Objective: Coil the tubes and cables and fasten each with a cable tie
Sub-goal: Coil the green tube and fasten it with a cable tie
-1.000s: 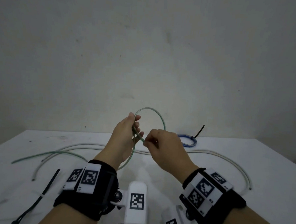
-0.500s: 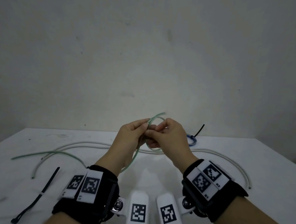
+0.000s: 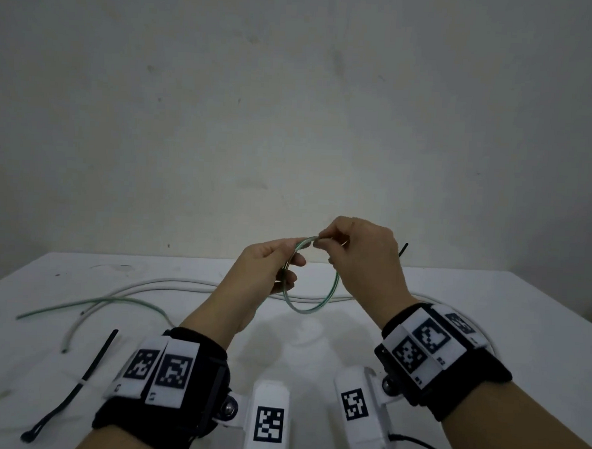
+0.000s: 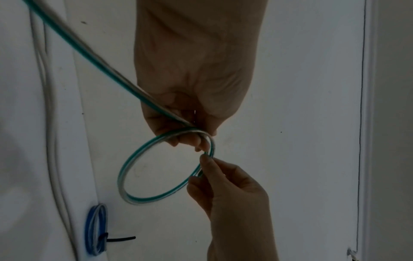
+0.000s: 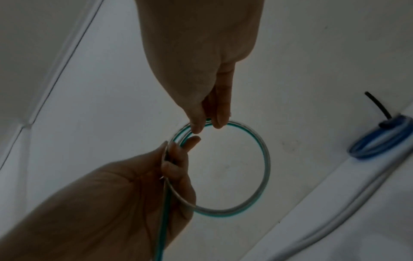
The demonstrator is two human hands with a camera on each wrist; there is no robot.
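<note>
A clear tube with a green stripe [image 3: 309, 309] is wound into a small two-turn loop held in the air above the white table [image 3: 522, 322]. My left hand [image 3: 293, 258] grips the loop's left side, where the turns cross [image 4: 190, 128]. At the loop's top, my right hand [image 3: 321, 241] pinches the turns between thumb and fingertips [image 5: 208, 123]. The loop [image 5: 266, 164] hangs below both hands. The tube's free tail [image 3: 88, 304] runs from my left hand down to the table at the left.
A long white tube [image 3: 181, 283] curves across the table behind the hands. A blue coil [image 4: 96, 229] fastened with a black cable tie [image 4: 118, 239] lies at the back right. Loose black cable ties [image 3: 88, 368] lie at the near left.
The loop stood above the hands; now it hangs below them with a second turn. My right hand rose from below the loop to pinch its top.
</note>
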